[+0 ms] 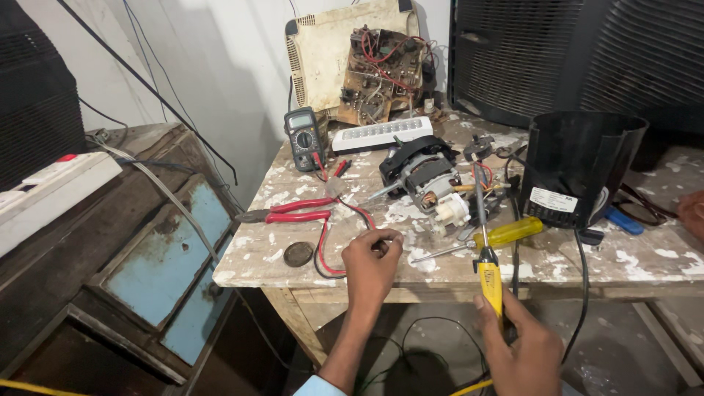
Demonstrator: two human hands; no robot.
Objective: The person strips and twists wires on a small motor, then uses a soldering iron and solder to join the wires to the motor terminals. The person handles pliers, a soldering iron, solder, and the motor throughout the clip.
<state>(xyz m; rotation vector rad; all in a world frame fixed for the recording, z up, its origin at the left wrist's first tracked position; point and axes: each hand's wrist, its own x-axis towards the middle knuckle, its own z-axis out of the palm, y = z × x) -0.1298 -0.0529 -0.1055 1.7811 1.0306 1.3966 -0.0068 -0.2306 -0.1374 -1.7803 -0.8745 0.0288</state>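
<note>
- Paint-flecked wooden table point(279, 253) by a white wall.
- Black housing point(579, 165), at 2 o'clock, contents unclear.
- Left hand point(370, 268) pinches a wire point(364, 217).
- Right hand point(522, 345) grips yellow soldering iron point(490, 282), tip toward motor point(425, 176), 12 o'clock.

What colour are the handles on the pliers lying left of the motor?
Red. The pliers show best in the head view, on the paint-spattered table.

Paint-flecked table point(271, 253) (pliers point(293, 211), motor point(424, 176))
</note>
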